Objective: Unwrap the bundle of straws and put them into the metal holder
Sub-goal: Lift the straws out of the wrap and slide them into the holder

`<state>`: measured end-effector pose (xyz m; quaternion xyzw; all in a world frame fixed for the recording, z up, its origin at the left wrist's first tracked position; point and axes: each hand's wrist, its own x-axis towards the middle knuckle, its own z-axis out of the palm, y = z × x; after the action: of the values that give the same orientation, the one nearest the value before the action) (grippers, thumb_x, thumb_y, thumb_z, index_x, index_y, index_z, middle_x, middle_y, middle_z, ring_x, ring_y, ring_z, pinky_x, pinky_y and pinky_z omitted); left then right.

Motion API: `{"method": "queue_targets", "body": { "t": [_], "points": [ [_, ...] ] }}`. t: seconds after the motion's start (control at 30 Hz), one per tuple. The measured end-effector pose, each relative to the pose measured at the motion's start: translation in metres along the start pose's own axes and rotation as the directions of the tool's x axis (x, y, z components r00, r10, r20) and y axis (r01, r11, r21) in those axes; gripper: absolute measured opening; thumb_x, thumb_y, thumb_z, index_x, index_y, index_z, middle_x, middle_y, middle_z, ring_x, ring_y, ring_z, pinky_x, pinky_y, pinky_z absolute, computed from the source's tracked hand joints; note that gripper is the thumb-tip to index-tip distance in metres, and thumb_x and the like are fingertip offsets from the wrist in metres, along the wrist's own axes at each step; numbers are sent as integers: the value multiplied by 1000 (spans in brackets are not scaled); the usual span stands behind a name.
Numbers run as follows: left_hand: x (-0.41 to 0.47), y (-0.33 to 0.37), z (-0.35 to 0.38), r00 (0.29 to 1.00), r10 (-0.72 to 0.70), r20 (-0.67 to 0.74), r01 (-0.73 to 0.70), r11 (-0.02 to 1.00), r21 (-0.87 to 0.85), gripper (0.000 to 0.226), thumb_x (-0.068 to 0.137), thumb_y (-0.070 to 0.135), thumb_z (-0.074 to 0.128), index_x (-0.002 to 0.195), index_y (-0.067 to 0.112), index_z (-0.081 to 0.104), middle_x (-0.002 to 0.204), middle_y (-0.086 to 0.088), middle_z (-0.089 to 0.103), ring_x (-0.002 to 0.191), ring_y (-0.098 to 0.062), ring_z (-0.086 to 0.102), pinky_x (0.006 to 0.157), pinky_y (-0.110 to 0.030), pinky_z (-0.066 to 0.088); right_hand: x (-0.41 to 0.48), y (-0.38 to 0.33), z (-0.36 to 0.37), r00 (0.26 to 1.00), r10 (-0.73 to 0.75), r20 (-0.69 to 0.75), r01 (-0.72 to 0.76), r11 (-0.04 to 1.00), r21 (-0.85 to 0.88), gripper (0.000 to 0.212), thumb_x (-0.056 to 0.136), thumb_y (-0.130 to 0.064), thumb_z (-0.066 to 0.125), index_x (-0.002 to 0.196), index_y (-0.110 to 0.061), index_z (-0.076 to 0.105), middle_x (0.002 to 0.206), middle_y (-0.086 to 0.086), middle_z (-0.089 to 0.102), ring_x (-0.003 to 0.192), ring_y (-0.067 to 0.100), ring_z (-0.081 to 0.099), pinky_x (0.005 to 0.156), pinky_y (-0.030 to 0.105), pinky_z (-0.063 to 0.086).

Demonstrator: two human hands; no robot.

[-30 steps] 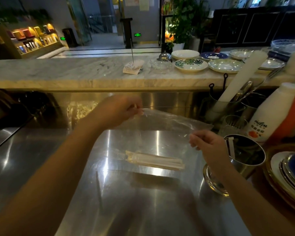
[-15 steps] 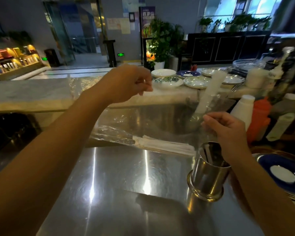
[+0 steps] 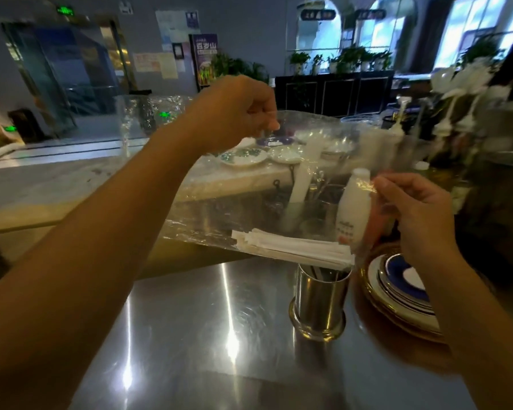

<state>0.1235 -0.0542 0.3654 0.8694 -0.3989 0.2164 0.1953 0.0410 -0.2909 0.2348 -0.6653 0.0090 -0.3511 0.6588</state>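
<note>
A clear plastic wrap (image 3: pixel 219 208) hangs stretched between my hands above the steel counter. My left hand (image 3: pixel 237 113) pinches its upper edge, raised high. My right hand (image 3: pixel 412 208) pinches the lower right edge. A bundle of paper-wrapped straws (image 3: pixel 290 247) lies in the sagging bottom of the wrap, tilted down to the right, its right end just above the rim of the metal holder (image 3: pixel 319 303). The holder stands upright on the counter with a few straws inside it.
A stack of blue-and-gold rimmed plates (image 3: pixel 397 294) sits right of the holder. A white bottle (image 3: pixel 354 208) and utensil cups stand behind the wrap. Plates (image 3: pixel 243 156) line the marble ledge. Pump bottles (image 3: pixel 447 119) crowd the far right. The steel counter (image 3: pixel 205 335) spreads in front.
Both hands lifted the wrap higher and moved it right. The straw bundle rose off the counter and now hangs with its right end over the holder's mouth.
</note>
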Motion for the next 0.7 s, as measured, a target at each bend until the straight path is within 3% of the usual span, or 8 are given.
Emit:
{"method": "queue_targets", "body": {
  "t": [0.07, 0.13, 0.2, 0.3, 0.5, 0.7],
  "points": [
    [5, 7, 7, 999, 42, -1, -42, 999, -6, 13, 86, 23, 61, 87, 10, 63, 75, -7, 65, 72, -24, 63, 75, -43, 55, -1, -2, -13, 999, 11, -30, -12, 1000, -28, 16, 82, -18, 62, 71, -31, 64, 64, -22, 67, 61, -5, 61, 62, 32, 52],
    [11, 13, 16, 998, 66, 14, -66, 997, -30, 11, 86, 23, 61, 86, 12, 63, 69, 5, 60, 67, -12, 61, 72, -39, 54, -4, -2, -27, 997, 26, -67, -30, 998, -47, 16, 81, -22, 64, 69, -32, 65, 71, -16, 68, 67, 2, 64, 60, 34, 53],
    [18, 19, 27, 996, 85, 25, -83, 995, -63, 10, 86, 23, 61, 85, 14, 63, 68, 9, 59, 66, -7, 59, 71, -35, 53, -8, -3, -41, 996, 18, -93, -24, 998, -64, 11, 80, -21, 65, 71, -29, 66, 71, -9, 68, 67, 9, 63, 55, 26, 54],
    [28, 29, 41, 994, 95, 51, -89, 990, -112, 10, 85, 26, 62, 83, 16, 63, 68, 10, 61, 64, -2, 59, 65, -28, 50, -13, -5, -57, 991, 13, -134, -22, 998, -66, 11, 79, -16, 65, 72, -25, 66, 57, -12, 66, 53, 2, 58, 44, 15, 48],
    [45, 57, 66, 976, 191, 105, -176, 974, -141, 10, 86, 24, 61, 85, 13, 63, 78, -3, 65, 75, -21, 64, 77, -47, 54, -24, -7, -93, 973, -2, -231, -23, 994, -106, 7, 79, -15, 66, 76, -21, 67, 53, -11, 66, 51, 2, 57, 48, 12, 47],
    [52, 68, 89, 963, 219, 156, -200, 971, -130, 7, 87, 24, 59, 83, 18, 60, 78, 2, 60, 77, -19, 61, 76, -41, 52, -26, -6, -112, 955, 17, -297, -55, 991, -121, 10, 80, -10, 64, 74, -19, 65, 51, -14, 66, 48, -2, 55, 48, 11, 46]
  ]
}}
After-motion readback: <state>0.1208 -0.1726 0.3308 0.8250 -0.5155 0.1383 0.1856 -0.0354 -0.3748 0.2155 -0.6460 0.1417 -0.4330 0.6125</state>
